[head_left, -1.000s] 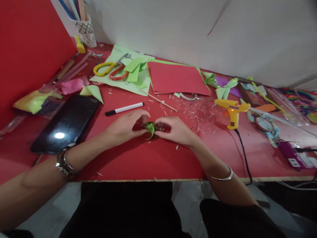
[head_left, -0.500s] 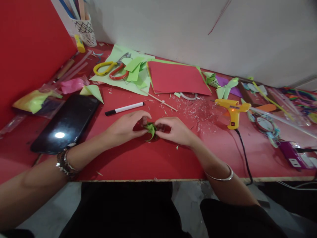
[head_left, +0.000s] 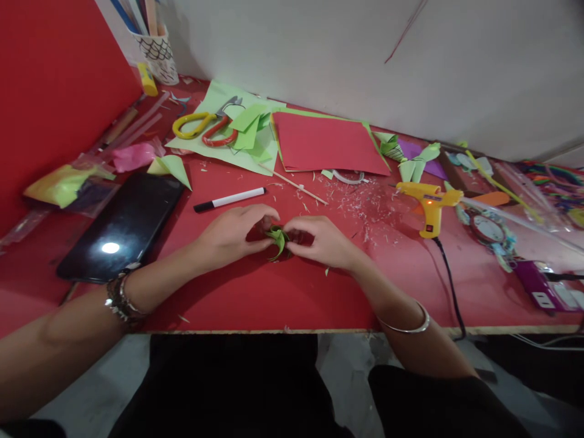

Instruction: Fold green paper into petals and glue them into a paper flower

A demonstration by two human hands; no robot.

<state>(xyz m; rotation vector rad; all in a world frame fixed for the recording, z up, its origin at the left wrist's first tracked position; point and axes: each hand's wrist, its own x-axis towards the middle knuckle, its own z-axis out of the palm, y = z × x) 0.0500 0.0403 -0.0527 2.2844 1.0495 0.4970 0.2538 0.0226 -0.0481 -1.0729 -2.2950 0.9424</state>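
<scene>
Between my two hands, low over the red tabletop [head_left: 274, 304], is a small green paper piece [head_left: 277, 238] with curled strips. My left hand [head_left: 237, 234] pinches it from the left, thumb below and fingers arched above. From the right, my right hand [head_left: 323, 240] grips its other side with thumb and fingertips. Parts of the fingertips and the back of the piece are hidden. A black-capped white marker [head_left: 230, 199] lies just beyond my left hand, and a thin wooden stick [head_left: 301, 187] lies behind the piece.
Yellow-and-red-handled scissors [head_left: 207, 128] lie on pale green paper [head_left: 219, 158], beside red paper sheets [head_left: 328, 143]. A yellow glue gun [head_left: 429, 204] with its light on lies at right, its cord running over the front edge. A black phone [head_left: 123, 228] is at left; paper shreds [head_left: 365, 207] litter the table.
</scene>
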